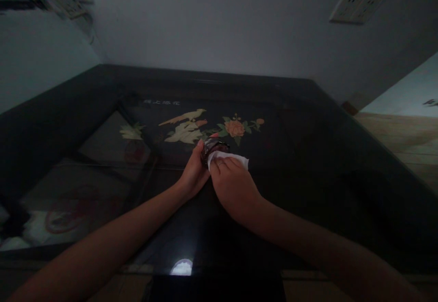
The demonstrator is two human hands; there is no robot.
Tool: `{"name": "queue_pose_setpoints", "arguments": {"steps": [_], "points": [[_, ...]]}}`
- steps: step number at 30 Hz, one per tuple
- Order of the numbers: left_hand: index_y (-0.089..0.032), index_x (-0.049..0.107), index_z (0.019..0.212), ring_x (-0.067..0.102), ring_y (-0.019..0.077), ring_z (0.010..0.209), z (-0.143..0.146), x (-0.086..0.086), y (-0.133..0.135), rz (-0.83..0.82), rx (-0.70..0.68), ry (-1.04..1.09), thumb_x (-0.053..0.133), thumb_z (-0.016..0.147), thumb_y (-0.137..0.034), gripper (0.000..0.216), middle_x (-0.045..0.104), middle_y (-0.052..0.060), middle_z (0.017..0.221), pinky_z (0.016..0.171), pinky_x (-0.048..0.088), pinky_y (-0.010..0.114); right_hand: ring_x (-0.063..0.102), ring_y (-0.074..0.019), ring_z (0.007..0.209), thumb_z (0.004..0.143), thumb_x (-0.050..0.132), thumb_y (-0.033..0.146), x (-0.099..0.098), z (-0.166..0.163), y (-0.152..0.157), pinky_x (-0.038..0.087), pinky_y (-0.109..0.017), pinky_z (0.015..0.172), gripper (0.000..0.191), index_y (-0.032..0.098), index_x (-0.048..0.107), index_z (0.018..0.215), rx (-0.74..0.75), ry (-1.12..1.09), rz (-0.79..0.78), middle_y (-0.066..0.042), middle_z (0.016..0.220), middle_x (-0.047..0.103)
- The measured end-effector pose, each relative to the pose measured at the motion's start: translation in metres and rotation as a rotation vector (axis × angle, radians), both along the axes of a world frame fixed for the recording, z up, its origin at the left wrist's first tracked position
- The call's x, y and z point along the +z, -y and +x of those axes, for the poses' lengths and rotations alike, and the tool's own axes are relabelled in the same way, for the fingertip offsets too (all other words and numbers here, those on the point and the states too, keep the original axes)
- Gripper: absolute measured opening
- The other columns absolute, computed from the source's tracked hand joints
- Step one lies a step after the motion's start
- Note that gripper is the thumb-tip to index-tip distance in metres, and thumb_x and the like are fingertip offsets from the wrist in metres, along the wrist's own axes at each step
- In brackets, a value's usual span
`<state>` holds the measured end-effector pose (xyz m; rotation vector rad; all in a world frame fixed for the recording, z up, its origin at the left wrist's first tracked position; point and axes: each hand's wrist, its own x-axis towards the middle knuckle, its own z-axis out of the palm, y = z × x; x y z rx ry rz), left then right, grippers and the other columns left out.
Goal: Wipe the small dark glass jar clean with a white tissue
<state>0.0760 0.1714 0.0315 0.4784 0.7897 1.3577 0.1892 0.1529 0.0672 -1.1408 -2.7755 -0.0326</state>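
My left hand [195,172] is closed around the left side of a small, dark, shiny round dish [206,149] that looks like glass. Its exact kind is hard to make out in the dim light. Against the near side of its opening, my right hand [234,185] presses a white tissue [242,159], with the fingers bent over it. The fingers cover part of both the dish and the tissue. Both hands are over the middle of a dark glossy table [287,192].
Birds and a flower [234,128] decorate the tabletop beyond my hands. A pale wall [212,28] runs along the table's far edge, with a socket plate [357,7] at right and a power strip [65,1] at left. Wooden floor [404,142] shows at right.
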Motion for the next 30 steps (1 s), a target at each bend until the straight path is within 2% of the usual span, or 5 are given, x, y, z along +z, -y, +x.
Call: {"name": "queue_pose_setpoints", "arguments": {"steps": [6,13,19,24,30], "points": [[-0.021,0.057,0.128,0.067,0.0232,0.098,-0.002,0.0,0.002,0.067,0.029,-0.017,0.044,0.094,-0.046,0.044,0.072,0.007,0.102,0.09,0.05,0.035,0.062,-0.02,0.073,0.083,0.041,0.006,0.009,0.001,-0.011,0.047,-0.03,0.068,0.022,0.01,0.062,0.09,-0.15,-0.632,-0.596,-0.009,0.082,0.067],[-0.02,0.059,0.124,0.064,0.0246,0.106,0.0,0.001,0.002,0.121,0.057,-0.02,0.052,0.088,-0.05,0.047,0.072,0.008,0.104,0.092,0.049,0.034,0.063,-0.0185,0.071,0.084,0.038,0.014,0.015,0.0,-0.011,0.049,-0.027,0.064,0.032,0.009,0.058,0.108,-0.24,-1.269,-1.138,-0.01,0.086,0.068],[-0.021,0.057,0.127,0.067,0.0237,0.1,-0.002,0.0,0.003,0.12,0.051,-0.029,0.049,0.09,-0.048,0.046,0.072,0.007,0.104,0.09,0.05,0.035,0.058,-0.0169,0.067,0.082,0.042,0.008,0.007,0.004,-0.007,0.045,-0.026,0.063,0.019,0.012,0.06,0.082,-0.112,-0.761,-0.667,-0.006,0.075,0.064],[-0.02,0.057,0.128,0.068,0.0219,0.093,-0.002,-0.002,0.0,0.015,0.035,-0.021,0.04,0.094,-0.044,0.044,0.073,0.007,0.099,0.089,0.05,0.034,0.065,-0.0233,0.088,0.086,0.04,0.002,-0.003,0.002,-0.003,0.05,-0.035,0.085,0.028,0.008,0.064,0.098,0.028,-0.165,-0.095,-0.015,0.094,0.07],[-0.02,0.062,0.121,0.065,0.0202,0.103,-0.003,-0.004,-0.004,0.014,0.028,0.003,0.037,0.096,-0.038,0.04,0.072,0.005,0.103,0.097,0.047,0.033,0.056,-0.0304,0.122,0.093,0.037,0.008,-0.019,0.0,-0.004,0.041,-0.041,0.107,0.04,-0.008,0.056,0.124,-0.004,0.061,0.287,-0.027,0.126,0.06]]}}
